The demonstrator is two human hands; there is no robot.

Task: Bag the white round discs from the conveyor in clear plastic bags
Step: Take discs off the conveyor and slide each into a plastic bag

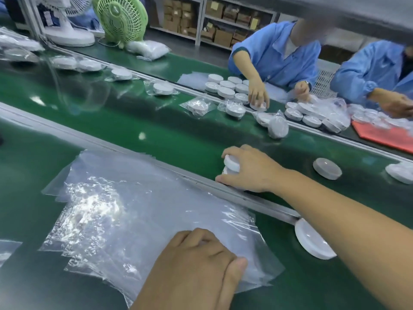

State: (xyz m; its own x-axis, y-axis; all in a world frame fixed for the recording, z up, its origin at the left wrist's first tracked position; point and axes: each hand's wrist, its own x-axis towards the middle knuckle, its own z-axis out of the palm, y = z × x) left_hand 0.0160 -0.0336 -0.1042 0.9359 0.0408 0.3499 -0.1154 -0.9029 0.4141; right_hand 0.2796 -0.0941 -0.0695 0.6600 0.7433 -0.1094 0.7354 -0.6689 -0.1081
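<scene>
**Desk:** Where is the right hand?

**Operator:** I see the right hand (pixel 250 168) out over the near edge of the conveyor belt (pixel 134 121), just past the metal rail (pixel 156 165). Its fingers are wrapped round a white disc (pixel 232 163) that is tilted up on its edge. A second white piece shows beneath it, and I cannot tell whether that is another disc.

**Desk:** And the left?

**Operator:** The left hand (pixel 201 265) sits on the near right corner of the pile of clear plastic bags (pixel 134 209). The pile lies spread on the table (pixel 33 175), on my side of the rail. The fingers are curled down and the thumb closes against the forefinger, nipping the edge of the top bag.

**Desk:** Any other discs within reach?

**Operator:** I count a spare disc (pixel 312 242) lying flat on the table close to the rail, partly hidden under the right forearm. A loose disc (pixel 327 168) lies flat on the belt to the right of the right hand, apart from it. The bagged discs (pixel 163 88) are strung along the far edge of the belt, each in its own clear bag.

**Desk:** What is across the belt?

**Operator:** I see two people in blue smocks (pixel 279 57) at the far table with heaps of discs in front of them. A green fan (pixel 120 19) stands at the far left of that table.
</scene>
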